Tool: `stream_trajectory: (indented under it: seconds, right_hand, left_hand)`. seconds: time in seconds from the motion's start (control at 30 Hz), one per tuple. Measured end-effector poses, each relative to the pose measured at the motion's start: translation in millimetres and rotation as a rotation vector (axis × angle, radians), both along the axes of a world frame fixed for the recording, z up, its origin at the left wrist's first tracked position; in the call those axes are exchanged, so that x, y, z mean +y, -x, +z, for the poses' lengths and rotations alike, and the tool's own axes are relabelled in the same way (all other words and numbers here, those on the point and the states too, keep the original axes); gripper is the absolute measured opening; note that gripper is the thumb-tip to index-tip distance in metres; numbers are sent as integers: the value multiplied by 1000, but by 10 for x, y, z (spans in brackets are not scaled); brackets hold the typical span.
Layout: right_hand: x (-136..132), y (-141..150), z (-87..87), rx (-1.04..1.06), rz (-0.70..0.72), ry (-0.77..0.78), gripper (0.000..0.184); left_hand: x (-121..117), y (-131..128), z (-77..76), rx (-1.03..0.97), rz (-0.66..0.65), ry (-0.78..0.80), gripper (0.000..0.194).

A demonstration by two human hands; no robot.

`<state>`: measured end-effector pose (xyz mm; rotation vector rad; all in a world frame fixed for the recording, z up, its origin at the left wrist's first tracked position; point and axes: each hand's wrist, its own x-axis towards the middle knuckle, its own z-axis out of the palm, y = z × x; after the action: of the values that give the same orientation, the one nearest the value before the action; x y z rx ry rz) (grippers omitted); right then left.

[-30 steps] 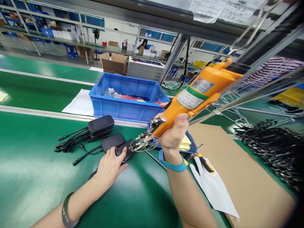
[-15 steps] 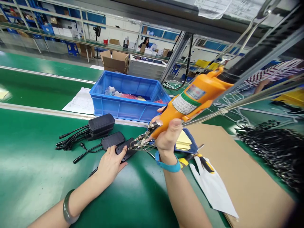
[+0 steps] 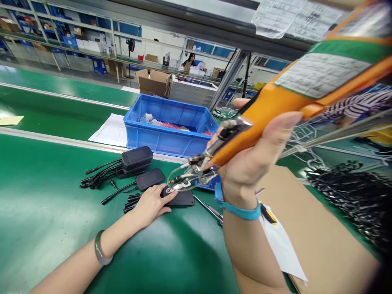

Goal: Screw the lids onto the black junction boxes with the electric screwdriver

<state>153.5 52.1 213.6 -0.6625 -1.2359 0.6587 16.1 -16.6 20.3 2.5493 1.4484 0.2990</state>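
The right grip [image 3: 248, 163] curls, higher than the palm-down left grip [image 3: 150, 205].

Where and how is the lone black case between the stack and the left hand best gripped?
Probably take the lone black case mid-body by its long edges, from above: it lies flat, and its oblong shape offers two opposite sides. A cable leaves its left end, so avoid that. The stack sits beyond it and the left hand close on the near side.

blue bin [image 3: 165, 141] | paper sheet [image 3: 109, 130] beside it | cardboard box [image 3: 153, 85] | fan [image 3: 131, 45]
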Motion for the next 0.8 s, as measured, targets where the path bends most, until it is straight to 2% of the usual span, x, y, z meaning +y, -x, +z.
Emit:
stream_trajectory:
  seconds: [0.07, 0.23, 0.33, 0.53, 0.8]
  right_hand:
    - [58, 77, -86, -2, 19, 37, 48]
    - [141, 204, -469, 47, 188, 151, 43]
    - [142, 245, -615, 52, 202, 171, 42]
    - [146, 295, -703, -12, 125, 164, 39]
    - [98, 351, -789, -17, 157, 136, 40]
  left_hand:
    - [-23, -23, -13, 30, 37, -13, 60]
    - [-72, -71, -90, 41, 98, -39, 56]
    - [-67, -86, -132, 23, 106, -38, 57]
    - [-65, -106, -105, 24, 119, -9, 58]
    - [-58, -120, -90, 3, 124, 7, 56]
